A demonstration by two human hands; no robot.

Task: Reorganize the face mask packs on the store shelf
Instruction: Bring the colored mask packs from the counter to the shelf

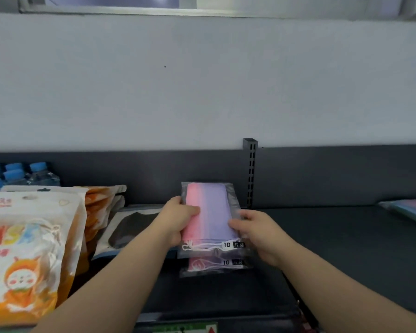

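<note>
- Gripped a clear plastic pack of pink-and-lilac face masks (211, 212) with both hands, over the middle of the dark grey metal shelf (334, 236)
- Clamped the pack's pink left edge with the left hand (178, 219), thumb pressed on top, fingers curled beneath
- Pinched the lilac right edge with the right hand (257, 234), fingers bent round the plastic
- Held it directly above a second clear pack of the same masks (216, 264), lying flat on the shelf, near end showing; could not tell whether touching
- Left of the hands: a flat pack with a black mask (130, 229), then upright orange-and-white cartoon mask bags (27, 248), with blue-capped water bottles (17, 174) behind
- Far right on the shelf, well apart: another pastel pack (411, 212), partly cut off
- Behind the held pack: a black slotted upright post (250, 174) against the back panel
</note>
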